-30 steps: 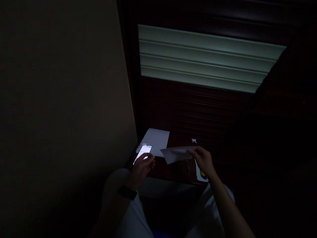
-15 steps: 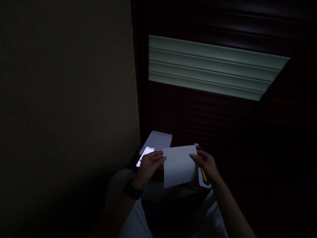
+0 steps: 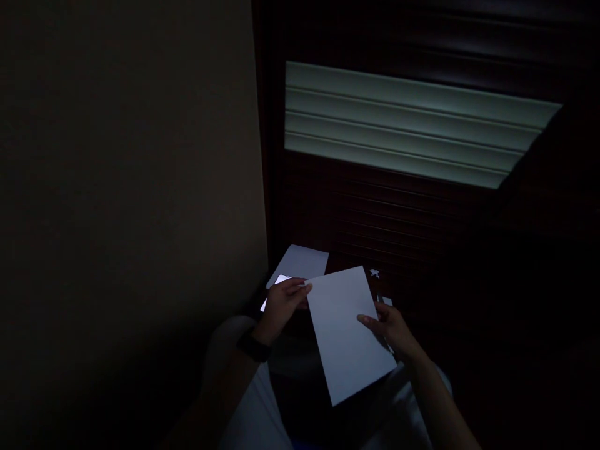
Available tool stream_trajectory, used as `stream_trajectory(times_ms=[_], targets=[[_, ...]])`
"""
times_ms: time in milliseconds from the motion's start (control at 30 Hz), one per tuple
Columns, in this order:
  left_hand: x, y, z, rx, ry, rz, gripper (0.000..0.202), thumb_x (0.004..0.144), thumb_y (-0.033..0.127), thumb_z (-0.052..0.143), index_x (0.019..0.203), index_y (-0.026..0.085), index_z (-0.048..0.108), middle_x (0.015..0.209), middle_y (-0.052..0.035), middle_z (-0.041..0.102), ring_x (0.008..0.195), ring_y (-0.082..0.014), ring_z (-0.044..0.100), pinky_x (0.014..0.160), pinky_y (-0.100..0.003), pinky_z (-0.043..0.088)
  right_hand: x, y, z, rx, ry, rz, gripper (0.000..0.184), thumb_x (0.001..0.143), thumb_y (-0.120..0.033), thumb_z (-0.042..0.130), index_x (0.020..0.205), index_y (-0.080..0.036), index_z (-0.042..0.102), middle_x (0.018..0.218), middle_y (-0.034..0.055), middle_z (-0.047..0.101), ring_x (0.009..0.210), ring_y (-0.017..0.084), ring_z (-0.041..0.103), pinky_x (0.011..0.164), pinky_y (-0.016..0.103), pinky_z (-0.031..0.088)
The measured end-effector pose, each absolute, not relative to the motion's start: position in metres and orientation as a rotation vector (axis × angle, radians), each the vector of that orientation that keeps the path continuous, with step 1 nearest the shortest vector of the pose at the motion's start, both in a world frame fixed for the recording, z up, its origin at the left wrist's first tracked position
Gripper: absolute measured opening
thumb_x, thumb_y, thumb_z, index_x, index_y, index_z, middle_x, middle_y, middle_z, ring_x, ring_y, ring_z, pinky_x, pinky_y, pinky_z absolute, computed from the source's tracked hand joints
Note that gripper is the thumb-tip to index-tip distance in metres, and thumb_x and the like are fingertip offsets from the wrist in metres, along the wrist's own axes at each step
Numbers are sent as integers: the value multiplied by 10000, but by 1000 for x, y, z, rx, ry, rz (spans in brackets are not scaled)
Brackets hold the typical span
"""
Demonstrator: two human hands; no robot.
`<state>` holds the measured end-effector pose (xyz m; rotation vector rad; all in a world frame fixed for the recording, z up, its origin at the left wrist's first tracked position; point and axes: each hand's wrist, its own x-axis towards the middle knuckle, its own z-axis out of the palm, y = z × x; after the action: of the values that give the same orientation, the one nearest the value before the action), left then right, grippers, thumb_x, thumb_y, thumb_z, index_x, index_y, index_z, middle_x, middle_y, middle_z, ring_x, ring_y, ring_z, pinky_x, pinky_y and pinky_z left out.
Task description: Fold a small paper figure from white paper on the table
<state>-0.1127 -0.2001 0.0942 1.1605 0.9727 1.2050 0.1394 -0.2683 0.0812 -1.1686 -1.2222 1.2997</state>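
A white sheet of paper [image 3: 349, 344] is held tilted above my lap. My left hand [image 3: 284, 306], with a dark watch [image 3: 254, 347] on its wrist, pinches the sheet's upper left corner. My right hand [image 3: 391, 328] grips its right edge, thumb on top and fingers behind. Behind my left hand lies a lit phone [image 3: 280, 279], partly covered by that hand. Another white sheet [image 3: 304, 259] lies beyond the phone. Close to my right fingers a thin dark object and a white piece [image 3: 387, 301] show partly; the yellow cutter seen earlier is hidden.
A small white paper scrap [image 3: 375, 274] lies on the dark surface at the right. A plain wall [image 3: 140, 187] rises at left. Ahead stands dark slatted panelling [image 3: 384, 212] with a lit pale strip [image 3: 398, 122]. My knees are below.
The sheet has swung to show its longer length, its lower end now nearer my lap. My right hand has moved down along its edge. The yellow cutter has gone from view.
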Motion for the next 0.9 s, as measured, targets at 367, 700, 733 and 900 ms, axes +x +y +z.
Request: stream_trajectory(times_ms=[367,700,733,900], targets=[[-118,-187,92,1250,936,1176,375,647,404,680,861,100,634,743,-91,682,603,-190,649,553,-303,541,150,-265,86,-1244,-1286,1230,381,641,-405,704,905,-136,650,812,73,677,654,202,615,570,301,478],[-120,-176,79,1374,979,1102,321,653,394,681,782,106,622,635,-82,658,540,-187,636,481,-271,522,159,-261,86,-1300,-1391,1170,396,664,-413,681,923,-115,650,822,84,676,660,201,611,572,304,481],[-121,-175,79,1359,975,1095,332,660,403,673,795,106,615,661,-87,664,548,-187,639,482,-268,521,159,-261,87,-1305,-1390,1166,402,658,-420,683,920,-116,652,821,84,676,661,203,611,570,304,482],[-126,-173,81,1311,944,1048,414,728,495,566,849,99,598,830,-118,666,593,-176,646,511,-270,522,158,-263,89,-1303,-1383,1175,427,658,-429,680,950,-118,651,833,86,677,661,205,614,566,305,485]])
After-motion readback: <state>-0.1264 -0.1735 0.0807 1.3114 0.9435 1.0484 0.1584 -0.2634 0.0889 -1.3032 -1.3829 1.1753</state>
